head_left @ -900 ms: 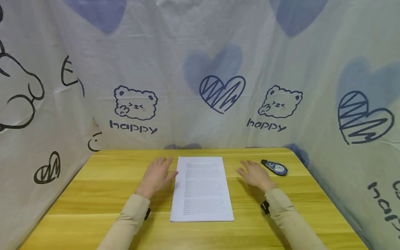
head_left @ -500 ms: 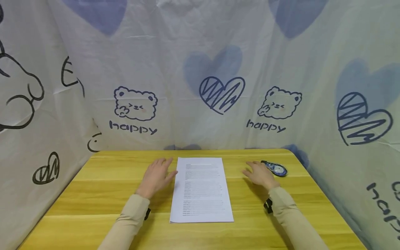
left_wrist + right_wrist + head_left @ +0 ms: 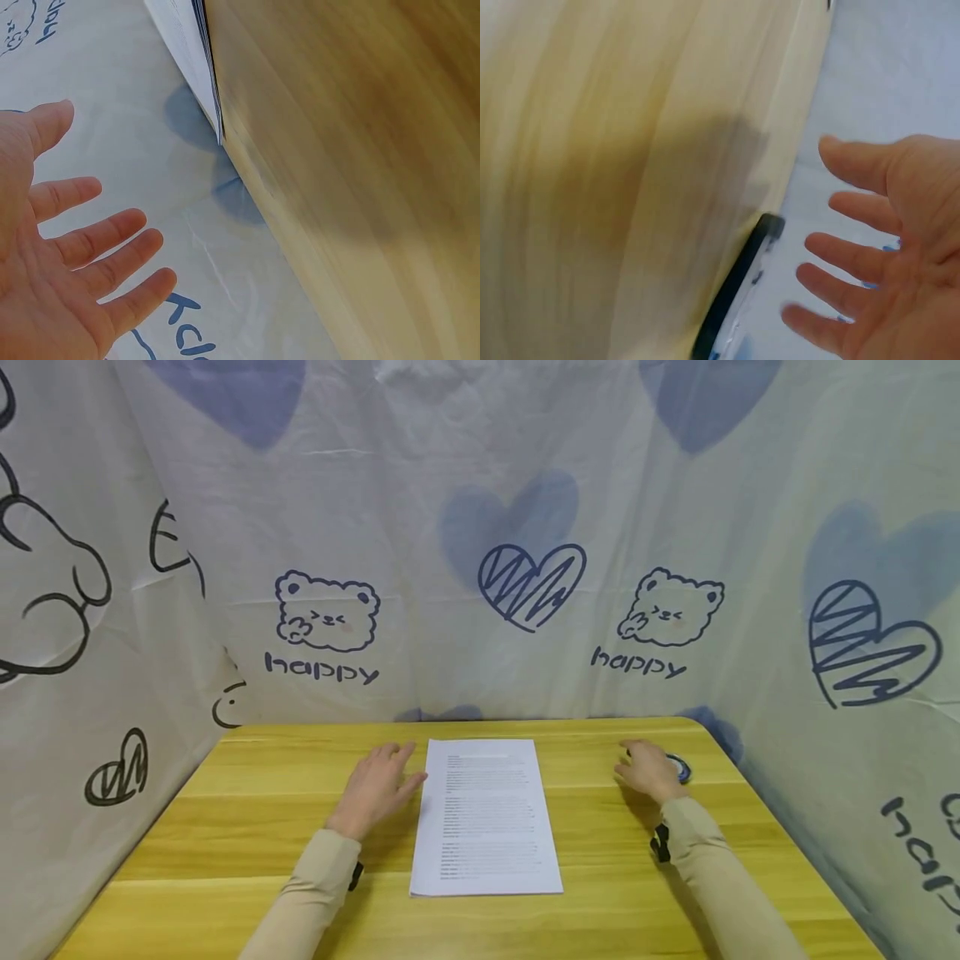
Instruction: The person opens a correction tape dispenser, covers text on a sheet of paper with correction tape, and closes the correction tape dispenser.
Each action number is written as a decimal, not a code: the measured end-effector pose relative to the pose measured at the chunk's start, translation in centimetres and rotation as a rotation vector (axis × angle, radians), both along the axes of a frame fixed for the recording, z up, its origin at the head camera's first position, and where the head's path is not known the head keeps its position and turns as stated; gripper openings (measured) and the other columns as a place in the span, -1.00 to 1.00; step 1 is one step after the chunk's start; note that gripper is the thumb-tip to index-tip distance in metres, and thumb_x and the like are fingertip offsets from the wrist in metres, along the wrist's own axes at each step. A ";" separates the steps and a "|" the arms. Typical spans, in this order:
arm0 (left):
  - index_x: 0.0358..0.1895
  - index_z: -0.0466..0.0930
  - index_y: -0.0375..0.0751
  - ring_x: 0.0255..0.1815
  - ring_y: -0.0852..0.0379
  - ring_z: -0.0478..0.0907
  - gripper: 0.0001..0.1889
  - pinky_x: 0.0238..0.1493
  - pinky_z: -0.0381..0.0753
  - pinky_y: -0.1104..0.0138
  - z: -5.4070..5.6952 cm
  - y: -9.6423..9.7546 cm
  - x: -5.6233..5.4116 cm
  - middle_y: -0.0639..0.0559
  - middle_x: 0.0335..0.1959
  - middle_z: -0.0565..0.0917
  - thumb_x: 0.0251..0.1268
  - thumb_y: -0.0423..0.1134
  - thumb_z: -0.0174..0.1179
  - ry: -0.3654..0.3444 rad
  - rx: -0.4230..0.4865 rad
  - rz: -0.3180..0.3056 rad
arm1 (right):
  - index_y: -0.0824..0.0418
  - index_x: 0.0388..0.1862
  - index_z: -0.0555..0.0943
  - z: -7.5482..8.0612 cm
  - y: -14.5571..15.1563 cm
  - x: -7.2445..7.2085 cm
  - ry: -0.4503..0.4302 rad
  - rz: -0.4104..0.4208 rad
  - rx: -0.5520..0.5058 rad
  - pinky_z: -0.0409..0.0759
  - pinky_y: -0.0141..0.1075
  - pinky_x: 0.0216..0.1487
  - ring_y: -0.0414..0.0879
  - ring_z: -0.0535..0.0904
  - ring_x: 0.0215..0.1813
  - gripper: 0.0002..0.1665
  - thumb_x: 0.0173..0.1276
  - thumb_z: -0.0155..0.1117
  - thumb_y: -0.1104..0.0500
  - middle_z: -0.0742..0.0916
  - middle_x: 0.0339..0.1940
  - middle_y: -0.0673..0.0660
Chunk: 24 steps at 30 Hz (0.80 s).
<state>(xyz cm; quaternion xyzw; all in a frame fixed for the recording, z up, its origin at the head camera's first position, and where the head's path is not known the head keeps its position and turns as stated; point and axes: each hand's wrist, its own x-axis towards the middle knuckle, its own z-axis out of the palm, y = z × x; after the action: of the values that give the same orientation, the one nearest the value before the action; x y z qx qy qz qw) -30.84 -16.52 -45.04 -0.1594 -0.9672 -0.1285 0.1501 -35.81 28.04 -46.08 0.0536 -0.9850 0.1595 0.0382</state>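
In the head view, a stack of printed paper (image 3: 487, 822) lies at the middle of the table. My left hand (image 3: 371, 789) is just left of it, fingers spread and the thumb near the paper's left edge. The left wrist view shows this hand (image 3: 67, 262) with nothing in its fingers. Over at the right, my right hand (image 3: 651, 770) hovers above a correction tape (image 3: 681, 767) and hides most of it. Seen from the right wrist, the fingers are extended and apart from the dark-edged correction tape (image 3: 739, 289).
The yellow wood-grain table (image 3: 247, 827) has rounded far corners. A pale cloth (image 3: 435, 610) printed with hearts, bears and the word "happy" hangs behind it and on both sides.
My right hand has moved right, from beside the correction tape to over it, covering more of it. The left hand and the paper stay where they were.
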 end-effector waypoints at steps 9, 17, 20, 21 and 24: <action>0.39 0.36 -0.25 0.21 -0.27 0.50 -0.37 0.19 0.51 -0.11 -0.1 0.1 0.1 -0.34 0.24 0.52 0.40 0.07 0.15 -0.011 0.002 -0.001 | 0.29 0.32 0.47 0.0 1.6 -0.5 -0.018 -0.147 -0.002 0.55 0.27 -0.09 0.39 0.54 0.13 -0.43 0.41 0.21 0.06 0.57 0.22 0.42; 0.38 0.36 -0.23 0.16 -0.25 0.53 -0.38 0.12 0.57 -0.09 -0.2 0.1 -0.3 -0.31 0.22 0.53 0.37 0.03 0.20 -0.012 -0.004 -0.014 | 0.29 0.34 0.45 -0.1 2.0 -1.0 -0.033 -0.152 -0.007 0.56 0.24 -0.02 0.38 0.52 0.16 -0.40 0.38 0.24 0.07 0.56 0.23 0.43; 0.36 0.38 -0.23 0.14 -0.25 0.55 -0.39 0.10 0.58 -0.09 -0.2 0.2 -0.3 -0.32 0.19 0.55 0.36 0.01 0.22 -0.009 -0.003 -0.022 | 0.34 0.37 0.39 -0.1 2.7 -1.0 -0.057 -0.154 -0.006 0.55 0.23 0.01 0.39 0.49 0.19 -0.36 0.38 0.25 0.11 0.51 0.27 0.46; 0.36 0.39 -0.23 0.14 -0.26 0.55 -0.39 0.10 0.58 -0.08 -0.3 0.3 -0.3 -0.32 0.19 0.55 0.36 0.02 0.21 -0.013 -0.002 -0.027 | 0.36 0.39 0.37 -0.1 3.0 -1.0 -0.068 -0.158 -0.007 0.55 0.22 0.01 0.40 0.48 0.19 -0.34 0.38 0.23 0.13 0.50 0.28 0.47; 0.36 0.40 -0.22 0.15 -0.25 0.55 -0.41 0.11 0.58 -0.08 -0.1 0.0 -0.2 -0.31 0.20 0.55 0.38 0.02 0.19 -0.020 -0.005 -0.031 | 0.41 0.41 0.31 0.0 3.3 -1.3 -0.086 -0.171 -0.006 0.56 0.19 -0.04 0.40 0.49 0.16 -0.33 0.37 0.19 0.19 0.48 0.28 0.50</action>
<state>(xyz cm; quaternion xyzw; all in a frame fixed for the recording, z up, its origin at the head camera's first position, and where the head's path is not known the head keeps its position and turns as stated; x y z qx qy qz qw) -31.06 -16.55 -45.10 -0.1735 -0.9664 -0.1302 0.1379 -37.09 31.38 -46.10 -0.0377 -0.9862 0.1607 0.0097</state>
